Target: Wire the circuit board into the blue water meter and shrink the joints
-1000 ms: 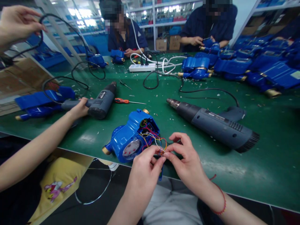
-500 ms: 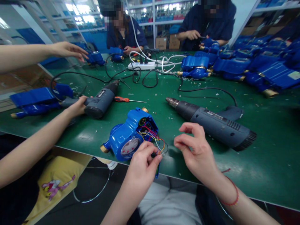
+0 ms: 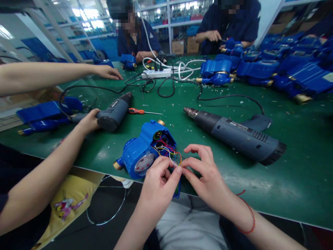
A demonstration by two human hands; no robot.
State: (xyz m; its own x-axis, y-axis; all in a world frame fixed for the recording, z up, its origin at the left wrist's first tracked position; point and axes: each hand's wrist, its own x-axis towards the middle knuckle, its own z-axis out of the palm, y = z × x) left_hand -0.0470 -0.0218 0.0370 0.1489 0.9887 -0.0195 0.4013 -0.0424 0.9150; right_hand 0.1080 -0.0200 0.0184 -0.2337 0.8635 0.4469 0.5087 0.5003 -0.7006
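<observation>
Wire ends were hidden: the left hand [image 3: 160,177] had thumb and forefinger pinched on the coloured wires [image 3: 169,148], its other fingers curled under and covering the rest. The right hand [image 3: 204,170] met it there, thumb and forefinger nearly together, other fingers loosely spread; could not tell whether it gripped a wire. A blue piece [image 3: 177,191] showed below the left hand, mostly covered, hard to make out. The wires ran from the open end of a blue meter [image 3: 132,149], which lay near the front edge, just left of the hands. At left, a co-worker's arm [image 3: 65,152] reached to a heat gun [image 3: 114,111], the body cut off. Counter [image 3: 286,184] was green, specked with pale scraps; a power strip [image 3: 157,73] and more blue meters [image 3: 257,67] sat toward the back, shelves [image 3: 182,22] blurred beyond. The front edge passed under both forearms. Green surface stretched right of the right hand; a second heat gun [image 3: 239,135] bounded it behind, and an orange-handled screwdriver [image 3: 137,111] lay behind the meter.
</observation>
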